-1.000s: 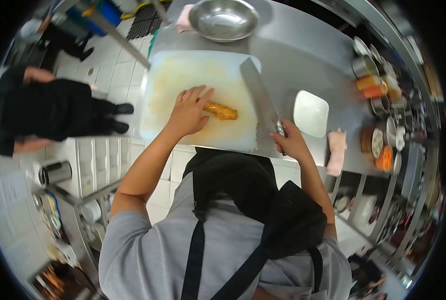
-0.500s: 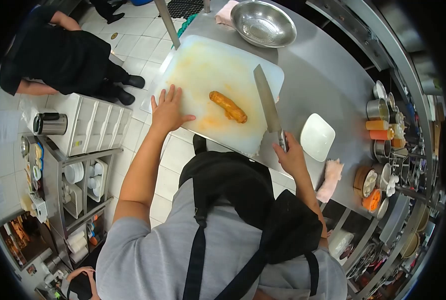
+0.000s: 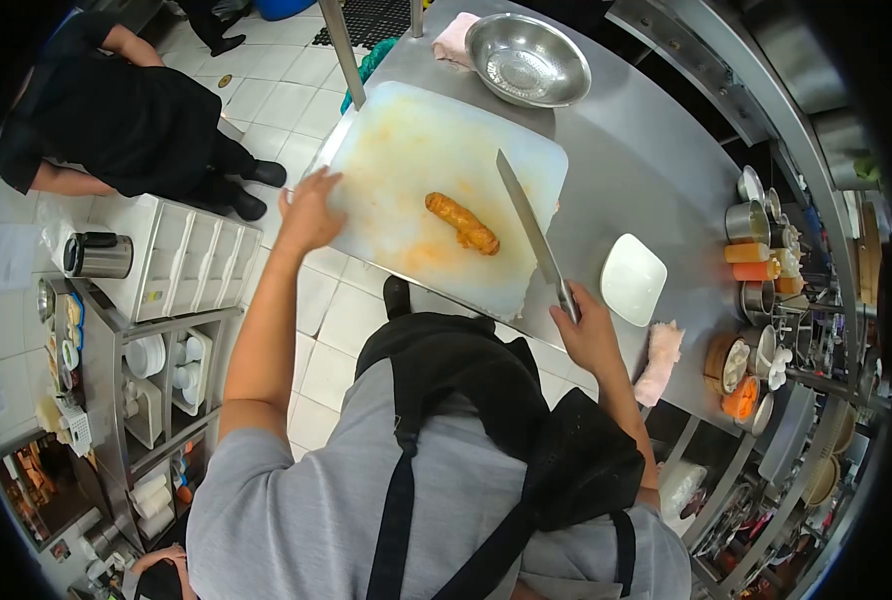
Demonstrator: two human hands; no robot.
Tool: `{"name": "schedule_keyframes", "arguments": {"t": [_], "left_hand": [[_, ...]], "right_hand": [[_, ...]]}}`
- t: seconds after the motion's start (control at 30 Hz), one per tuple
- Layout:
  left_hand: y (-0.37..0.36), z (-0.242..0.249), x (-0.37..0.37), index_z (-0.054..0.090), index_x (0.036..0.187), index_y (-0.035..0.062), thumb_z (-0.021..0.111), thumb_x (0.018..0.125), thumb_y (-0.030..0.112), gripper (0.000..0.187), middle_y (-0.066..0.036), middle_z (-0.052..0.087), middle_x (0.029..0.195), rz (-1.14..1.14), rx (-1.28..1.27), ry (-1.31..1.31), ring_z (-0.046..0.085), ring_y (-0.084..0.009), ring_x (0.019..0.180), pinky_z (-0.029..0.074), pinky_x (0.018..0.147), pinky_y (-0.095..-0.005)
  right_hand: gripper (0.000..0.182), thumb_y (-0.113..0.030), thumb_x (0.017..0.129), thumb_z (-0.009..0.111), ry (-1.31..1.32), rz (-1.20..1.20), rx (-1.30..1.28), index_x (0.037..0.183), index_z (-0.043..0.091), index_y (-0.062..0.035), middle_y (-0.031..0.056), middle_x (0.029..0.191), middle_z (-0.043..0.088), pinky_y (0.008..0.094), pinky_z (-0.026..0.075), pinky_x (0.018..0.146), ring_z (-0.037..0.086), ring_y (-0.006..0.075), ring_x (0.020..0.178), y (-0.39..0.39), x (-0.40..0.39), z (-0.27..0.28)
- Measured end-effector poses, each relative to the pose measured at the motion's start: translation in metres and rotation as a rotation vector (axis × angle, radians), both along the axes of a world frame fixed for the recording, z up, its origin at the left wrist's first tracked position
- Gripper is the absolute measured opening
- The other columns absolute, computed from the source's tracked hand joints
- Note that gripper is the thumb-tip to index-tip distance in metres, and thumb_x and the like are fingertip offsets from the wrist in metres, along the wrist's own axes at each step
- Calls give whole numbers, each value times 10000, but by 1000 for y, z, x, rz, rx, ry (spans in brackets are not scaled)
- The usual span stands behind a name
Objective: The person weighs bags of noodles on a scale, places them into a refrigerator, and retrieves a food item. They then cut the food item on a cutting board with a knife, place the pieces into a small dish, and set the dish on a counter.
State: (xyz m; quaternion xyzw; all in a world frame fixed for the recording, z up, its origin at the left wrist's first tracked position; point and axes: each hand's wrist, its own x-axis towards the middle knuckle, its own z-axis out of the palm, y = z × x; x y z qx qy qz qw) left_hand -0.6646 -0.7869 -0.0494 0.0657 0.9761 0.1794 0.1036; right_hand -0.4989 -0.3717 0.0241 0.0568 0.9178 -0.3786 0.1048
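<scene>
My right hand (image 3: 588,328) is wrapped round the handle of a long kitchen knife (image 3: 528,218), whose blade points away from me over the right side of a white cutting board (image 3: 381,140). A golden-brown fried roll (image 3: 463,223) lies on the board, left of the blade and apart from it. At the board's left edge is my left hand (image 3: 312,212), slightly blurred, its fingers apart and holding nothing. Yellow-orange stains mark the board around the roll.
A white square dish (image 3: 634,280) and a pink cloth (image 3: 658,363) lie right of my right hand. Behind the board stand a steel bowl (image 3: 528,60) and another pink cloth (image 3: 455,42). A person in black (image 3: 116,110) stands at the left, near white drawers (image 3: 198,255).
My left hand has slid left from the board's surface to its edge. The knife has turned slightly, its tip swinging left; the roll stays on the board.
</scene>
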Motion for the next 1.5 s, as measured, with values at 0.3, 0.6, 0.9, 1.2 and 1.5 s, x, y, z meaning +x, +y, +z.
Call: {"name": "schedule_keyframes", "arguments": {"t": [0.3, 0.6, 0.9, 1.2, 1.5], "left_hand": [[2, -66, -54, 486, 1358, 81, 514, 934, 453, 565, -172, 518, 1348, 464, 100, 439, 458, -326, 1273, 291, 1042, -522], [8, -54, -51, 522, 1317, 57, 500, 949, 428, 523, -195, 532, 1307, 320, 95, 505, 487, -346, 1219, 343, 1017, -478], [11, -54, -51, 545, 1289, 46, 513, 944, 423, 513, -203, 526, 1306, 307, 51, 527, 494, -362, 1199, 362, 1001, -480], [11, -56, -53, 587, 1242, 36, 524, 939, 417, 491, -212, 522, 1306, 324, 52, 540, 497, -372, 1187, 383, 990, -470], [11, -55, -51, 596, 1234, 40, 516, 941, 415, 483, -214, 518, 1313, 335, 44, 500, 480, -368, 1211, 378, 1001, -467]], "right_hand": [[297, -218, 875, 615, -376, -172, -205, 1087, 566, -16, 126, 732, 596, 353, 450, 614, 559, 220, 622, 8, 12, -24], [289, -231, 867, 607, -229, -125, -99, 1050, 562, -12, 159, 771, 621, 374, 461, 631, 594, 272, 657, 17, 18, -49], [287, -236, 878, 588, -236, -107, -79, 1050, 550, -9, 223, 886, 646, 415, 484, 747, 629, 398, 823, 12, 12, -38], [260, -232, 887, 593, -152, -94, -44, 1053, 562, -34, 133, 775, 607, 355, 450, 625, 557, 218, 647, 11, 15, -41], [287, -244, 892, 583, -219, -121, -56, 1063, 543, -17, 201, 849, 633, 404, 474, 703, 602, 337, 754, 7, 13, -31]]}}
